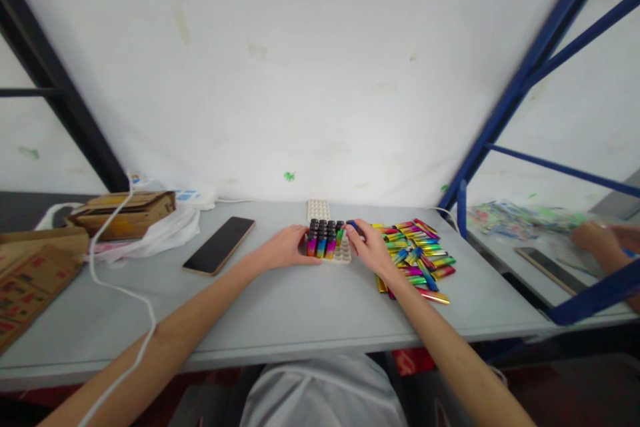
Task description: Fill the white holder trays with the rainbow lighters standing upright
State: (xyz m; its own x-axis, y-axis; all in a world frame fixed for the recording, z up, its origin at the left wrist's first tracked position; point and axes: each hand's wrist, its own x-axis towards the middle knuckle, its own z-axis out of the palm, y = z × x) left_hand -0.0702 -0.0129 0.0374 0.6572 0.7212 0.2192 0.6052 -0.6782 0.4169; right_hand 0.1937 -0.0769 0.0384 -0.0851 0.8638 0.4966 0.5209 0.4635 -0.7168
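Near the middle of the table, a white tray with holes (pixel 342 254) holds upright rows of what look like lighters (pixel 323 240), with black tops and shiny rainbow bodies. My left hand (pixel 289 247) is closed around the tray's left side, thumb in front and fingers behind. At the tray's right side, my right hand (pixel 371 250) pinches a lighter with a dark blue end; my fingers hide part of it. A loose pile of shiny metallic, multicoloured lighter-like pieces (pixel 417 253) lies just right of that hand.
Behind the tray lies another white holed tray (pixel 319 209). A phone (pixel 220 245) rests to the left, near cardboard boxes (pixel 123 213) and a white plastic bag (pixel 170 230). A white cable (pixel 113 283) hangs across my left arm. Beyond the blue frame (pixel 493 120), another person's hands (pixel 600 243) work.
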